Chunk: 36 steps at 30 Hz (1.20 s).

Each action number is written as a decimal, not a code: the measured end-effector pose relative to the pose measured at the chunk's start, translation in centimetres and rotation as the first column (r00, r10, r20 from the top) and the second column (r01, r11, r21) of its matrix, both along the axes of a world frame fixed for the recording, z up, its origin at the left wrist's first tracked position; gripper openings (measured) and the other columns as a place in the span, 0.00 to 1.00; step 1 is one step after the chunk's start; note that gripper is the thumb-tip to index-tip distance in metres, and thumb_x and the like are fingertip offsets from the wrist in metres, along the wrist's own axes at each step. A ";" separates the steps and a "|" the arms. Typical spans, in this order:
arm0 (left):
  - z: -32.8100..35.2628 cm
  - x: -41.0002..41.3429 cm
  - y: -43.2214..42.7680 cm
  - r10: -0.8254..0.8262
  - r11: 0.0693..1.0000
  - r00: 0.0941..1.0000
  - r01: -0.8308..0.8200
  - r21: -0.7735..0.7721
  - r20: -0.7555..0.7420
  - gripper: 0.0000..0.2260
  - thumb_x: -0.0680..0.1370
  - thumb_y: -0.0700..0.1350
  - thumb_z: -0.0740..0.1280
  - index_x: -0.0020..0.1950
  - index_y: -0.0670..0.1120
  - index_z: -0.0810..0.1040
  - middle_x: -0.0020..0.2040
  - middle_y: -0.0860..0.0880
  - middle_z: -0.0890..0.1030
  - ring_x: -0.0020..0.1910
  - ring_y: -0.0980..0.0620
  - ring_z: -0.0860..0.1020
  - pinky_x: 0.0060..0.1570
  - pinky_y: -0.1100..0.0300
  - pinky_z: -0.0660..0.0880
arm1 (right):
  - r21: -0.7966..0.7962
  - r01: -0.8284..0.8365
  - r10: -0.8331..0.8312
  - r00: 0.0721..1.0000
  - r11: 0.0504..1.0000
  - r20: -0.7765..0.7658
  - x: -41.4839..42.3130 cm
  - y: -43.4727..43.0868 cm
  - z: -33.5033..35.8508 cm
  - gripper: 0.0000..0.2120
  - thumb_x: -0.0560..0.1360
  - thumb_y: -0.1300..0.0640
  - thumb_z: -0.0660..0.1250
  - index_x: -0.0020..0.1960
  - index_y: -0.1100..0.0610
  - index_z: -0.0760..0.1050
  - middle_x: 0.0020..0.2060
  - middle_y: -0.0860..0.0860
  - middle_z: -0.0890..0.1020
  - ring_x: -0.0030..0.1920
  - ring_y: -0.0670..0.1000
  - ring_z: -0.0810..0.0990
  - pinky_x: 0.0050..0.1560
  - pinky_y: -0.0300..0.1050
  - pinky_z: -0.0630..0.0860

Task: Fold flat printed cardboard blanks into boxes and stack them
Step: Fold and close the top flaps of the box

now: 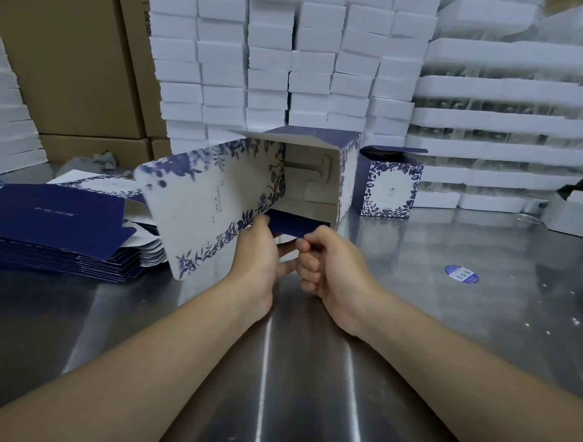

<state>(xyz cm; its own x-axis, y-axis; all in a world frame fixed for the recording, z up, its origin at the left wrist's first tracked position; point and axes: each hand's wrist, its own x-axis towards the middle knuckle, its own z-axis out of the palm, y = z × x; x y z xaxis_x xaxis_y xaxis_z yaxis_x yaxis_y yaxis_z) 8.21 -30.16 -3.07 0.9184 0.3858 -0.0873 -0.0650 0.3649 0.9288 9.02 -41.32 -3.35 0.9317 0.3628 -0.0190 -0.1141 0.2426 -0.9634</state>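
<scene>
**Head view: tucking the bottom flap of a box held over the bench**

You hold the half-formed box [305,187] on its side just above the bench [447,333], open end facing you, with the long printed flap [209,202] swung out to your left. Your left hand [257,249] grips the lower edge where that flap hinges, thumb on top and fingers underneath. Your right hand [325,260] is curled tight, thumb and forefinger seemingly pinching the near edge of the navy flap [297,223].

Keep the left hand firm so the walls stay square, and crease the navy flap cleanly along its score before you push it in. A skewed fold would likely jam against the side wall. Leave the printed flap free until the navy one is seated.

The fingertips of both hands are hidden beneath the box, so the exact pinch is hard to confirm. The moulded shape inside the far end is dim — insert or folded tabs, you cannot tell. The stack of flat blanks [54,226] runs off the left edge; one finished box [391,186] stands behind, to the right.
</scene>
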 end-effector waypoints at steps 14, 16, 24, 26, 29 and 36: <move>1.2 0.3 1.6 0.028 0.972 0.999 -0.022 -0.233 0.026 0.10 0.88 0.50 0.58 0.55 0.48 0.76 0.59 0.43 0.83 0.55 0.39 0.84 0.47 0.42 0.85 | -0.008 0.081 -0.082 0.992 0.997 -0.099 0.4 -0.5 0.6 0.08 0.77 0.54 0.67 0.53 0.57 0.80 0.45 0.55 0.84 0.36 0.51 0.81 0.30 0.42 0.76; 1.4 0.2 2.3 0.051 0.974 0.998 -0.042 -0.221 0.038 0.10 0.89 0.49 0.57 0.56 0.48 0.76 0.57 0.43 0.82 0.56 0.39 0.83 0.49 0.38 0.84 | 0.012 0.180 -0.178 0.979 0.984 -0.100 0.6 -0.8 0.8 0.12 0.80 0.50 0.63 0.55 0.56 0.79 0.50 0.55 0.83 0.42 0.53 0.81 0.32 0.42 0.77; 1.1 -0.1 3.2 0.028 0.999 0.996 -0.031 0.034 0.081 0.13 0.88 0.47 0.58 0.55 0.57 0.81 0.52 0.55 0.85 0.55 0.51 0.82 0.48 0.45 0.84 | 0.046 0.395 -0.390 0.869 0.917 0.306 1.7 -1.8 2.0 0.25 0.82 0.31 0.55 0.55 0.47 0.82 0.50 0.40 0.84 0.54 0.43 0.80 0.58 0.46 0.73; 0.8 -0.2 3.1 -0.005 0.997 0.996 -0.002 0.079 0.087 0.11 0.88 0.46 0.59 0.59 0.55 0.81 0.59 0.51 0.85 0.60 0.48 0.82 0.50 0.43 0.84 | -0.005 0.383 -0.345 0.837 0.924 0.425 1.7 -1.9 1.6 0.25 0.77 0.29 0.60 0.56 0.47 0.82 0.50 0.39 0.85 0.53 0.38 0.80 0.59 0.43 0.72; 1.1 -0.6 2.8 -0.009 0.997 0.996 0.002 0.077 0.092 0.09 0.82 0.57 0.67 0.54 0.56 0.85 0.59 0.48 0.86 0.58 0.45 0.85 0.46 0.43 0.85 | -0.043 0.401 -0.310 0.768 0.915 0.561 1.9 -1.8 0.6 0.25 0.72 0.30 0.66 0.57 0.47 0.81 0.55 0.45 0.84 0.60 0.43 0.80 0.62 0.44 0.73; 1.3 -0.2 2.9 -0.105 0.990 0.987 0.092 0.108 0.123 0.14 0.66 0.71 0.70 0.44 0.66 0.87 0.47 0.55 0.89 0.53 0.48 0.87 0.49 0.42 0.86 | -0.190 0.463 -0.185 0.649 0.866 0.738 1.8 -2.3 0.3 0.27 0.72 0.27 0.65 0.63 0.42 0.76 0.59 0.37 0.78 0.64 0.39 0.75 0.58 0.26 0.66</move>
<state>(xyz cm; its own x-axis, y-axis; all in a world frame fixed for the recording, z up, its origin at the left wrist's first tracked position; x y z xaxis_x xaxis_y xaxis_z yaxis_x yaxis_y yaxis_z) 8.00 -27.28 -1.82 0.9535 0.2935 0.0687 -0.1544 0.2799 0.9475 10.81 -43.59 -3.01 0.7842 0.1325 0.6062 0.6197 -0.2164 -0.7544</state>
